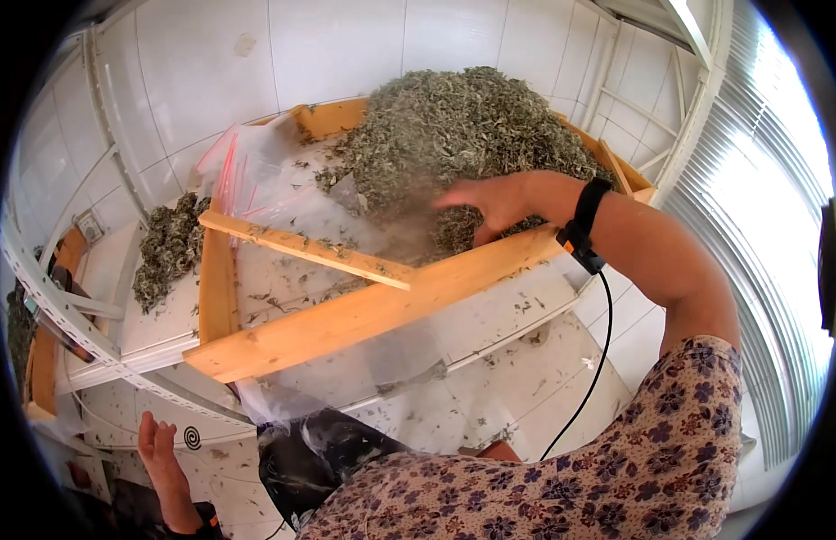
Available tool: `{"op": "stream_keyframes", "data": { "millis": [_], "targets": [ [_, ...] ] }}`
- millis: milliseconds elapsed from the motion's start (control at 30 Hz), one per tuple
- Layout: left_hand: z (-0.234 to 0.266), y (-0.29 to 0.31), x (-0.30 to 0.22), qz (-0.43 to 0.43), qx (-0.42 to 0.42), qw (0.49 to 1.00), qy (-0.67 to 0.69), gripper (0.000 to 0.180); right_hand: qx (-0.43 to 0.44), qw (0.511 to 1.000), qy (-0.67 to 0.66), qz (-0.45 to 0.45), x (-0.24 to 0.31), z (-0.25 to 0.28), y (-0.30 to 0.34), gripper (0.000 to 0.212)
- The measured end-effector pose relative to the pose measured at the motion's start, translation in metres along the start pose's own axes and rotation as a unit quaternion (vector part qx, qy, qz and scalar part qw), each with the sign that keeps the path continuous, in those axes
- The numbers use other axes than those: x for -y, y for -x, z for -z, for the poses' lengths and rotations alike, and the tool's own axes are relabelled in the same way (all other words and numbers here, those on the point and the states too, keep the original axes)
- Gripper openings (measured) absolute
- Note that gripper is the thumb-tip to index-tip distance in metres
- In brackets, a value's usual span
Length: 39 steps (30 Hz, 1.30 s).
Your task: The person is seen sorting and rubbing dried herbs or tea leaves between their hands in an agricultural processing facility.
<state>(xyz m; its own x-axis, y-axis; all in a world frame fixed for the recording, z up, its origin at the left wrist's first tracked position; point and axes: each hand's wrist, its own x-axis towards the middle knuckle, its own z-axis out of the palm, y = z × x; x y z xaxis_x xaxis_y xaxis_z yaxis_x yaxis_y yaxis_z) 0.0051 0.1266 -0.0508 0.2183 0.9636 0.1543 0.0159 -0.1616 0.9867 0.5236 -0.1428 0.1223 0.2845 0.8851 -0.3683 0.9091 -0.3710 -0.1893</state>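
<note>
A large heap of dried grey-green leaves (463, 126) fills the back right of a wooden-framed tray (364, 315). My right hand (499, 202) reaches over the frame's near board to the front of the heap. Its thumb and fingers are apart, the fingertips blurred, and I see nothing held in it. Clear plastic bags with red closure strips (227, 180) lie in the tray's left part, next to a loose wooden slat (305, 249) resting across the corner. Low at the left, away from the tray, my left hand (161, 459) is raised with its fingers extended, holding nothing.
A smaller leaf heap (169, 252) sits left of the frame on the white shelf. White metal rack posts (103, 346) stand at both sides. A black plastic bag (319, 450) hangs below the near board. A cable (602, 360) runs from my right wristband. Leaf bits litter the tiled floor (526, 396).
</note>
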Motion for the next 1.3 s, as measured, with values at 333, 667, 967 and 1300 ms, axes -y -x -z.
{"op": "stream_keyframes", "data": {
  "millis": [333, 667, 967, 1300],
  "targets": [
    [0.005, 0.002, 0.002, 0.030, -0.006, 0.999, -0.008, 0.055, 0.034, 0.987, 0.018, 0.157, 0.004, -0.020, -0.021, 0.047],
    [0.011, 0.001, 0.011, 0.012, -0.004, 0.999, 0.036, 0.049, 0.007, 0.993, 0.085, 0.079, -0.049, -0.007, 0.018, 0.032],
    [0.001, 0.012, -0.006, 0.023, -0.028, 0.999, 0.005, 0.049, 0.053, 0.993, 0.075, -0.075, -0.048, -0.010, 0.012, 0.045],
    [0.001, 0.009, 0.003, 0.043, -0.015, 0.998, 0.034, 0.048, -0.123, 0.982, -0.132, -0.048, -0.020, 0.013, 0.027, 0.039]
  ]
}}
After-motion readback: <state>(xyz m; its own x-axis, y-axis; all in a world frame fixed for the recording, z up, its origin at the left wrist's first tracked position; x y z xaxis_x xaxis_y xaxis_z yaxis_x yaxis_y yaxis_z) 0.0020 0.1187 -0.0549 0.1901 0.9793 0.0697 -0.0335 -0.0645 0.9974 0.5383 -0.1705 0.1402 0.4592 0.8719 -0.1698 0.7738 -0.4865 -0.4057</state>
